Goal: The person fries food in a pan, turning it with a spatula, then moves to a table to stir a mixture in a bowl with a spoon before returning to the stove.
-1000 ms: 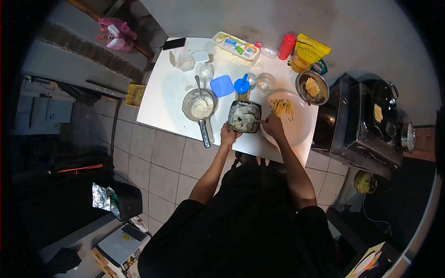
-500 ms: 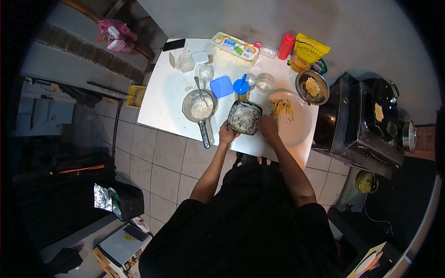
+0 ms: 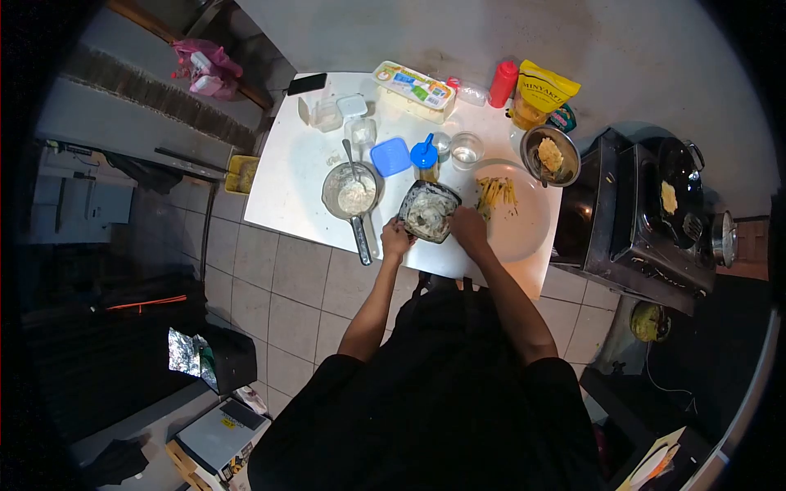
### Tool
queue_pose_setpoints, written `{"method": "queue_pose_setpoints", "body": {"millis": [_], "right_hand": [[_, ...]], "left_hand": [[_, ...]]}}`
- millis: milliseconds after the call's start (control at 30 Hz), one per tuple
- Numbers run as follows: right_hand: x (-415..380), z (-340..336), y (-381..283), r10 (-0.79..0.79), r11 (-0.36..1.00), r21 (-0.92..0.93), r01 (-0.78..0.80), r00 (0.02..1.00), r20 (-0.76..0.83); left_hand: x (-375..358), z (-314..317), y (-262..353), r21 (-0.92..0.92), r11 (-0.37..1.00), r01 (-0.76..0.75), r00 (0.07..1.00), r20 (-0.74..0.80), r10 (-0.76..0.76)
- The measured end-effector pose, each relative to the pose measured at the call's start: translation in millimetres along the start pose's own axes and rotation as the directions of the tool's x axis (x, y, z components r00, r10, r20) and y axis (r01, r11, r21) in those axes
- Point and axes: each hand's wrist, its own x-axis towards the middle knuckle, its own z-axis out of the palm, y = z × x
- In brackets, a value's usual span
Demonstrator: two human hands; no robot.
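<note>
A dark square container [image 3: 449,191] smeared with pale, thick batter [image 3: 427,214] is tilted near the table's front edge. My left hand [image 3: 396,239] is closed on its lower left corner. At the right side, my right hand [image 3: 469,229] is closed, its fingertips over the rim by the batter; what they hold, if anything, is hidden. To the right, a large plate [image 3: 528,233] carries pale yellow sticks [image 3: 497,195]. On the left stands a saucepan [image 3: 360,237] with white flour-like powder and a spoon [image 3: 350,155]. A blue-topped bottle [image 3: 425,155] stands just behind the container.
A blue lid [image 3: 390,156], clear tubs [image 3: 327,114], a white carton [image 3: 416,90] and a phone [image 3: 307,83] lie farther back. A red bottle [image 3: 503,83] and yellow pouch [image 3: 544,92] stand behind a metal bowl [image 3: 533,168]. The stove [image 3: 639,221] with a black pan [image 3: 684,176] is right.
The container has shifted slightly toward me and its tilt has changed. My right hand has moved a little left, its fingers farther over the rim. My left hand keeps its grip.
</note>
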Motion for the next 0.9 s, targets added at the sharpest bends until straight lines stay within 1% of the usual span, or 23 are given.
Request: {"method": "queue_pose_setpoints", "body": {"millis": [67,100,133,167,200,233,267,333,367,433,467,500,567,633,667,700,733,767,800,867,900], "right_hand": [[3.7,-16.6,3.6,-0.009,1.000,-0.018,0.009,1.000,-0.005],[8.4,-23.5,7.9,-0.026,0.999,-0.030,0.027,0.999,0.022],[10.1,-26.6,9.7,-0.041,0.998,-0.040,0.043,0.998,0.050],[11.2,-24.1,10.8,-0.038,0.998,-0.040,0.040,0.998,0.050],[13.1,-20.1,11.8,-0.060,0.997,-0.039,0.062,0.997,0.053],[14.8,-16.5,12.9,-0.082,0.996,-0.038,0.084,0.995,0.055],[14.4,-10.7,11.8,-0.081,0.996,-0.038,0.083,0.995,0.052],[7.5,1.4,-0.4,-0.048,0.993,-0.101,0.062,0.990,0.130],[7.3,12.3,-2.5,-0.006,0.998,-0.062,0.013,0.993,0.116],[7.0,13.2,-7.3,-0.008,0.998,-0.068,0.016,0.993,0.119],[8.5,12.3,-9.0,-0.009,0.997,-0.077,0.018,0.993,0.116],[8.9,8.6,-10.3,-0.006,0.997,-0.074,0.014,0.993,0.115],[12.1,-3.2,-8.9,-0.056,0.995,-0.073,0.063,0.994,0.093],[3.2,-17.6,-8.4,-0.048,0.997,-0.052,0.053,0.994,0.093],[2.4,-23.1,-7.6,-0.044,0.998,-0.029,0.046,0.996,0.084],[3.7,-21.7,-4.7,-0.042,0.999,-0.031,0.044,0.996,0.083],[4.8,-17.1,-1.7,-0.010,1.000,-0.015,0.013,0.984,0.176],[5.9,-12.8,0.3,0.018,1.000,-0.002,-0.018,0.963,0.270],[3.6,-7.0,1.3,0.019,1.000,-0.001,-0.020,0.962,0.271],[-6.0,6.4,2.8,-0.068,0.998,0.005,0.068,0.985,0.157],[-7.3,10.7,4.4,-0.063,0.998,0.008,0.062,0.985,0.158]], "left_hand": [[5.1,-3.7,-6.1,-0.011,0.998,-0.058,0.998,0.008,0.058],[6.6,-5.7,-7.1,0.051,0.996,-0.077,0.997,-0.002,0.077],[7.0,-9.0,-8.5,0.052,0.996,-0.074,0.997,-0.001,0.074],[8.1,-11.6,-9.1,0.332,0.906,-0.261,0.956,-0.045,0.291],[6.8,-13.4,-3.9,0.587,0.708,-0.392,0.866,-0.024,0.500],[6.0,-15.1,1.9,0.570,0.746,-0.346,0.902,-0.018,0.432],[5.8,-16.0,8.2,0.570,0.744,-0.349,0.900,-0.016,0.435],[5.1,-16.7,16.3,0.681,0.689,-0.249,0.932,-0.024,0.361],[5.2,-16.8,19.2,0.682,0.689,-0.246,0.933,-0.026,0.358],[6.9,-18.4,23.3,0.759,0.603,-0.246,0.934,0.018,0.358],[6.1,-18.3,24.6,0.761,0.601,-0.245,0.934,0.018,0.358],[5.4,-17.3,24.7,0.763,0.595,-0.254,0.926,0.015,0.376],[8.1,-15.6,28.2,0.762,0.590,-0.268,0.917,0.014,0.398],[7.0,-17.1,25.3,0.698,0.632,-0.337,0.888,0.013,0.460],[7.4,-16.1,25.1,0.695,0.635,-0.338,0.888,0.012,0.459],[7.9,-15.9,24.4,0.638,0.695,-0.332,0.906,0.009,0.424],[7.1,-16.7,23.7,0.579,0.749,-0.321,0.922,0.010,0.387],[8.7,-17.7,18.1,0.600,0.716,-0.356,0.911,0.052,0.409],[6.5,-17.0,12.2,0.601,0.716,-0.355,0.912,0.053,0.408],[-1.2,-13.9,-2.0,0.549,0.719,-0.426,0.888,0.101,0.449],[-5.4,-13.8,-3.3,0.580,0.711,-0.397,0.912,0.158,0.380]]}}
